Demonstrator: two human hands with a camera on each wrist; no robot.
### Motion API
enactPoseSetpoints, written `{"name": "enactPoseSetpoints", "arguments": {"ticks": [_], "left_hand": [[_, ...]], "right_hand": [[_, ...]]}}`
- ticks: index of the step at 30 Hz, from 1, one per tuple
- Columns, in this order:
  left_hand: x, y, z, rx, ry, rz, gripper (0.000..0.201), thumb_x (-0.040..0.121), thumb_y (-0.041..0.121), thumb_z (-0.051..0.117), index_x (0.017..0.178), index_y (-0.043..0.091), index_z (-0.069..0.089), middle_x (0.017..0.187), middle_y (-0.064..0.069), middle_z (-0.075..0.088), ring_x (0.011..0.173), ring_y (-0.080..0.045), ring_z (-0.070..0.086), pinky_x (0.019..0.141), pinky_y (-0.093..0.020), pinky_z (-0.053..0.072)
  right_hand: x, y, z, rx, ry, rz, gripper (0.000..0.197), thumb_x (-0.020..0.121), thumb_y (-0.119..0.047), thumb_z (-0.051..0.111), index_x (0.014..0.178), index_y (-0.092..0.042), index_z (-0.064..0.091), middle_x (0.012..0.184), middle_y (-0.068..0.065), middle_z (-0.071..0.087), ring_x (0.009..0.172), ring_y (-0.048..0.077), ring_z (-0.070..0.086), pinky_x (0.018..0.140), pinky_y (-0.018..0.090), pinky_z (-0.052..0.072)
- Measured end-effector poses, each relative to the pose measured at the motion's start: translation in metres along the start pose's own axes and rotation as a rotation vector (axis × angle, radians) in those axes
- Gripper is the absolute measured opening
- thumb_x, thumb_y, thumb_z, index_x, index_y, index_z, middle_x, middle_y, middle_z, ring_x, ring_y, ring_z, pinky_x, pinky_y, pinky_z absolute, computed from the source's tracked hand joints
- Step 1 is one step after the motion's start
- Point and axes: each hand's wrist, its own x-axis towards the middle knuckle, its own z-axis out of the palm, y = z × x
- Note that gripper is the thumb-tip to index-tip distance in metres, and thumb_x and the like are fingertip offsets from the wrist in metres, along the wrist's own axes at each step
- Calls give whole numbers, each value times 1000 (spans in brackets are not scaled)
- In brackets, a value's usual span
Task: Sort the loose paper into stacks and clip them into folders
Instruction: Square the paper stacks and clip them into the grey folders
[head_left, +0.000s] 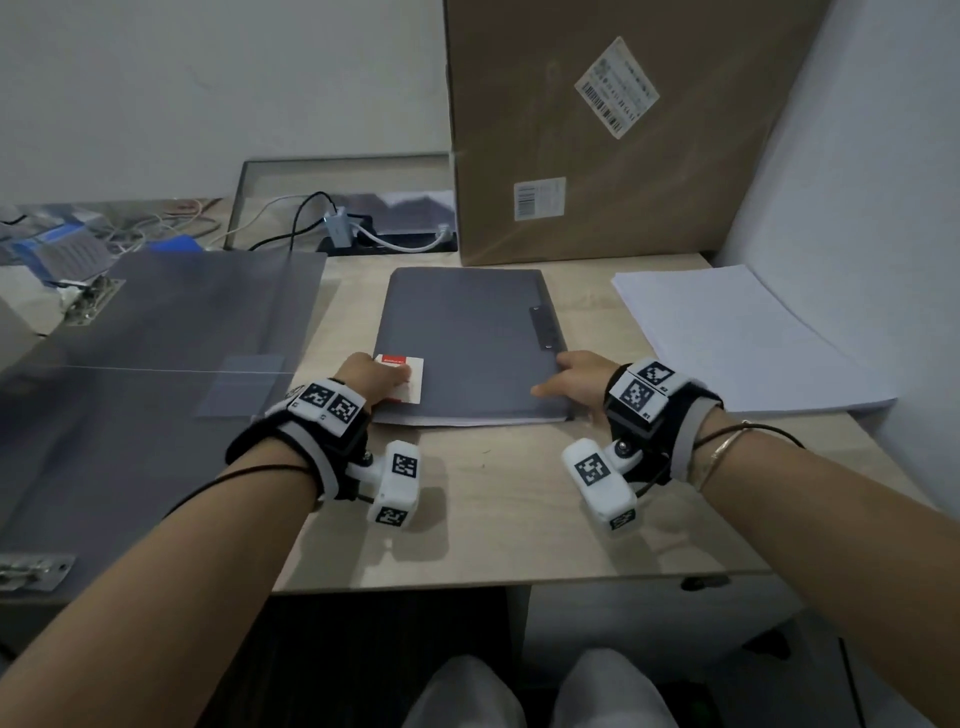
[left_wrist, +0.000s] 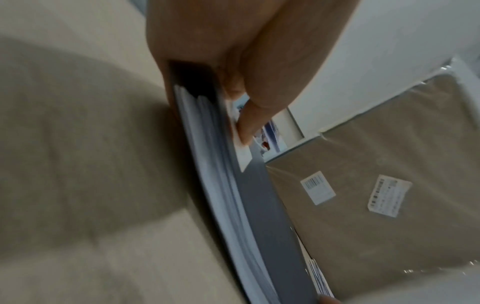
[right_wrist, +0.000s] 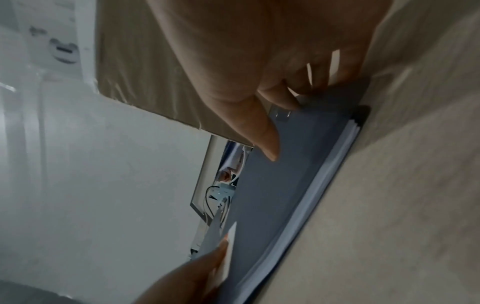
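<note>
Lying near the middle of the desk (head_left: 519, 519), toward its back edge: grey folder (head_left: 467, 332), closed over paper, looking light, floppy and slick, being pinched at both near corners by left hand (head_left: 371, 379) and right hand (head_left: 576, 382), loose sheets likely slipping unless kept level.

The light was dim, flat and cool. Soft shadows fell on the surface (head_left: 498, 519) under the wrist cameras. The head view was fairly sharp but bowed at its edges. Both wrist views were smeared with motion blur, and the near fingers (right_wrist: 267, 142) were out of focus.
</note>
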Motion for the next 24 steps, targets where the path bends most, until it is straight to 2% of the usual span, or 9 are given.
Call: {"name": "enactPoseSetpoints", "arguments": {"ticks": [2, 3, 7, 10, 13, 16, 19, 21, 24], "left_hand": [[5, 5, 2, 231, 51, 3, 44, 87, 28, 60, 117, -3, 59, 118, -19, 62, 111, -37, 58, 94, -37, 47], [8, 6, 3, 342, 81, 15, 41, 88, 32, 57, 115, 1, 59, 119, -19, 61, 112, -36, 56, 91, -35, 43], [15, 6, 7, 578, 111, -23, 43, 86, 44, 52, 111, 10, 57, 127, -19, 53, 116, -36, 47, 91, -34, 33], [17, 5, 6, 543, 115, -14, 47, 85, 45, 51, 115, 9, 57, 125, -18, 54, 114, -34, 48, 85, -32, 30], [13, 4, -2, 391, 76, 24, 60, 84, 50, 52, 124, 5, 56, 125, -18, 58, 118, -37, 50, 97, -34, 39], [7, -4, -26, 115, 135, 78, 57, 93, 28, 57, 141, 1, 41, 143, -17, 47, 128, -34, 47, 108, -36, 37], [-2, -24, -62, 56, 237, 93, 52, 91, 9, 58, 140, -2, 43, 143, -20, 46, 128, -34, 48, 105, -35, 37], [-9, -40, -85, 151, 264, 72, 55, 87, 8, 62, 138, -2, 45, 141, -22, 48, 127, -36, 48, 105, -39, 40], [-25, -60, -109, 412, 185, -44, 72, 79, 20, 75, 141, 6, 42, 147, -19, 40, 132, -36, 42, 107, -40, 38]], "right_hand": [[-14, -14, 2, -167, -3, 32, 68, 72, -35, 72, 130, -7, 49, 130, 10, 56, 116, 28, 55, 103, 40, 44], [-15, -16, 2, -262, 7, 38, 63, 80, -36, 66, 132, -7, 46, 132, 11, 52, 119, 29, 53, 104, 38, 42], [-10, -15, 3, -540, 41, 55, 76, 89, -48, 51, 147, -7, 24, 148, 15, 29, 134, 31, 35, 109, 33, 32], [-13, -17, 4, -583, 19, 64, 76, 91, -49, 48, 148, -6, 21, 151, 16, 24, 137, 31, 31, 111, 33, 29], [-24, -24, 2, -563, 19, 61, 71, 93, -49, 46, 148, -10, 24, 153, 15, 21, 139, 30, 30, 112, 32, 28], [-40, -34, -2, -364, 164, -11, 65, 90, -44, 53, 146, -18, 32, 154, 9, 26, 139, 29, 30, 113, 35, 27], [-62, -59, 18, -143, 250, -188, 47, 88, -28, 61, 132, -16, 51, 138, 4, 50, 126, 22, 48, 100, 26, 37], [-75, -81, 49, -108, 93, -223, 36, 88, -17, 62, 123, -10, 59, 124, 6, 59, 116, 20, 55, 94, 24, 41], [-85, -107, 100, -78, -120, -188, 30, 88, -13, 61, 117, -6, 63, 94, 4, 60, 94, 20, 54, 85, 30, 47]]}}
